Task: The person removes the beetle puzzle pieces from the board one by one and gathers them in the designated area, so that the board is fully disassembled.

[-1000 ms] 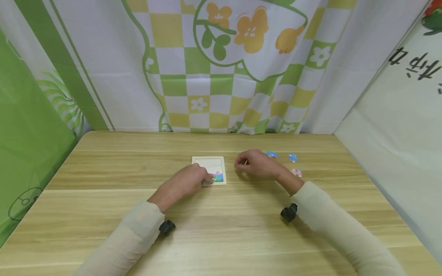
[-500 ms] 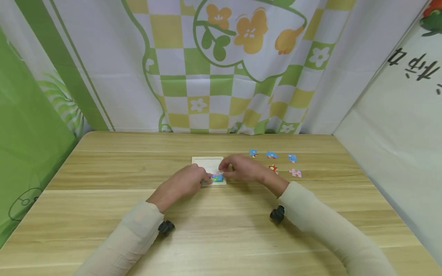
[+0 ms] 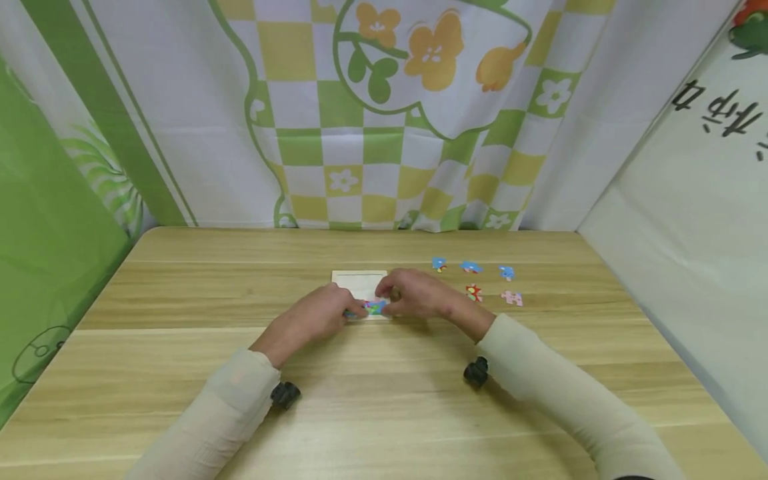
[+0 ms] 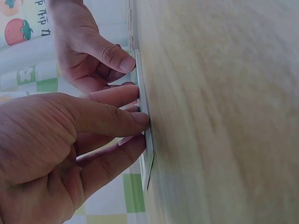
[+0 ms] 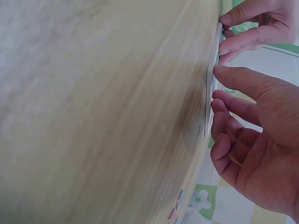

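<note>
A small white puzzle tray (image 3: 359, 274) lies on the table, with colourful puzzle pieces (image 3: 375, 307) along its near side. My left hand (image 3: 309, 315) comes in from the left, its fingertips pressing on the pieces. In the left wrist view, the left thumb (image 4: 140, 118) overlaps the tray's near edge. From the right, my right hand (image 3: 417, 294) reaches over the tray, thumb and index finger set at either side of a puzzle piece largely hidden by them. The other right fingers (image 5: 222, 149) are curled in the right wrist view.
Several loose pieces lie right of the tray: blue ones (image 3: 471, 267) at the back, a red one (image 3: 474, 293) and a pink one (image 3: 513, 298) nearer. A checked curtain (image 3: 384, 147) hangs behind the wooden table (image 3: 372, 400); a white sheet (image 3: 690, 247) hangs on the right.
My right hand has moved left from beside the tray onto its right side, uncovering loose pieces behind it. The left hand has stayed at the tray, almost still.
</note>
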Tool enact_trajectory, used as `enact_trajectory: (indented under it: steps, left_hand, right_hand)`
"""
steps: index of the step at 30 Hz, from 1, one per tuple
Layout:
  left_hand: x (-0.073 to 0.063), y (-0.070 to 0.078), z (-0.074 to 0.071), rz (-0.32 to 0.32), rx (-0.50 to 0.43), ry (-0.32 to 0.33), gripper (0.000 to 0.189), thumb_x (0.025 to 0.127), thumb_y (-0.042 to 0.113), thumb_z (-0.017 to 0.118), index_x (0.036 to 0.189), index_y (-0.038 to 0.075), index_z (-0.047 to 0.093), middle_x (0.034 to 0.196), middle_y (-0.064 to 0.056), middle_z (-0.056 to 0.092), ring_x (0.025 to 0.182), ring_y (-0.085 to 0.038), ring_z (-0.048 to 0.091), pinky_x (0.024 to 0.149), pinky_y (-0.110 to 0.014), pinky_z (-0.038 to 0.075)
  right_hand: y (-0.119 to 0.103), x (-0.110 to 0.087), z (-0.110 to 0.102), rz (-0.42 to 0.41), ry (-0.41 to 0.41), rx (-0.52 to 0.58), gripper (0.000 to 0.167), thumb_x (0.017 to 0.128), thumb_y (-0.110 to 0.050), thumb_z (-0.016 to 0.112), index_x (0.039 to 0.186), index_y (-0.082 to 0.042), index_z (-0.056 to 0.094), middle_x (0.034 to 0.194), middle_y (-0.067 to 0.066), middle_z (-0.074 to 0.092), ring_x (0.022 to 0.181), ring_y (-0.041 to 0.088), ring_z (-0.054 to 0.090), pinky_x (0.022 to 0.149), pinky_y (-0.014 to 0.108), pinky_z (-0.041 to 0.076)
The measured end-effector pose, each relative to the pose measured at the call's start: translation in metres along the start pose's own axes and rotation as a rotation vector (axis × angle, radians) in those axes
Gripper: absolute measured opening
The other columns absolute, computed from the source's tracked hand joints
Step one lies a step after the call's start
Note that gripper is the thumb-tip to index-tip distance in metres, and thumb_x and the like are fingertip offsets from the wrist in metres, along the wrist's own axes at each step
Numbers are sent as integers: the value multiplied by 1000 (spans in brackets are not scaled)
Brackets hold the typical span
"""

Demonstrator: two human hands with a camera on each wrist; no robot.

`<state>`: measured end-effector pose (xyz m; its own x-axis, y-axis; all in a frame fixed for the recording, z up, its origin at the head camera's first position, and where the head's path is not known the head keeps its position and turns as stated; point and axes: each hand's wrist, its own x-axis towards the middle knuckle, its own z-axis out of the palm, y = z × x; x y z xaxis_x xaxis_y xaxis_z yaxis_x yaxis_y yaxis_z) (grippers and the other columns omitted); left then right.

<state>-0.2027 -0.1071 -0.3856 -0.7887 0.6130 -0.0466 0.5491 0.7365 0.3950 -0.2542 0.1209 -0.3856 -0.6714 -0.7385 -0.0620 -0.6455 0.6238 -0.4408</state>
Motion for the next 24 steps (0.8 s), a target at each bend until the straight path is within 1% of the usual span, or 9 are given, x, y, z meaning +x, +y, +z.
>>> enact_trajectory:
  steps: [3, 9, 12, 16, 24]
  left_hand:
    - [1, 0, 0, 9, 9, 6, 37, 88, -11, 72, 114, 13, 82, 123, -4, 72, 96, -18, 66, 77, -29, 52]
    - [2, 1, 1, 18, 21, 13, 37, 86, -12, 72, 111, 13, 82, 113, -3, 76, 81, -14, 60, 72, -28, 50]
    - [3, 1, 1, 17, 24, 14, 38, 85, -13, 71, 110, 13, 83, 108, -2, 77, 80, -14, 59, 71, -27, 49]
    - [3, 3, 0, 8, 27, 13, 39, 84, -14, 69, 109, 12, 83, 107, -3, 77, 80, -15, 59, 71, -28, 49]
    - [2, 5, 0, 14, 31, 12, 35, 86, -11, 71, 109, 13, 83, 110, -2, 76, 76, -15, 57, 71, -28, 49]
  right_hand:
    - [-1, 1, 0, 11, -3, -4, 27, 91, -18, 81, 115, -6, 74, 112, 3, 69, 100, 18, 61, 90, 36, 50]
    - [-2, 1, 0, 28, -8, -10, 27, 91, -17, 80, 114, -6, 74, 110, 2, 68, 98, 17, 60, 89, 36, 50]
    - [-3, 1, 0, 34, -11, -5, 26, 91, -17, 80, 114, -6, 74, 109, 2, 68, 97, 17, 61, 87, 35, 51]
    - [-3, 2, 0, 41, -4, 5, 26, 90, -16, 81, 113, -7, 74, 108, 1, 69, 95, 17, 61, 86, 34, 51]
    - [-4, 0, 2, 64, 47, 43, 29, 86, -14, 85, 111, -7, 73, 104, 0, 70, 91, 19, 64, 81, 32, 51]
